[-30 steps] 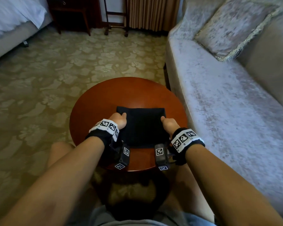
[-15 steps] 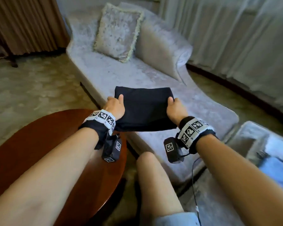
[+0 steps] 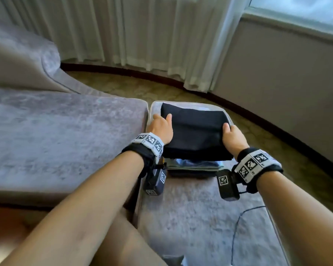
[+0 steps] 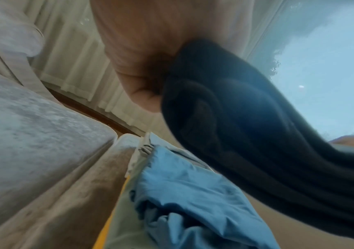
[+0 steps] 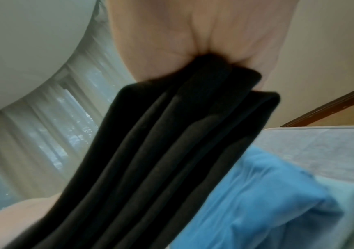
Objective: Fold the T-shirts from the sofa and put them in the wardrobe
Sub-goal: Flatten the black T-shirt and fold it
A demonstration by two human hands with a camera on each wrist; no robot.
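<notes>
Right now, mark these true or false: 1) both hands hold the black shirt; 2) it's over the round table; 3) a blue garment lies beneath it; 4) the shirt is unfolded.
1) True: the left hand and right hand grip the folded black T-shirt at its sides.
2) False: it is above a stack on the grey ottoman.
3) True: a blue garment lies under it.
4) False: it is folded in layers.
</notes>
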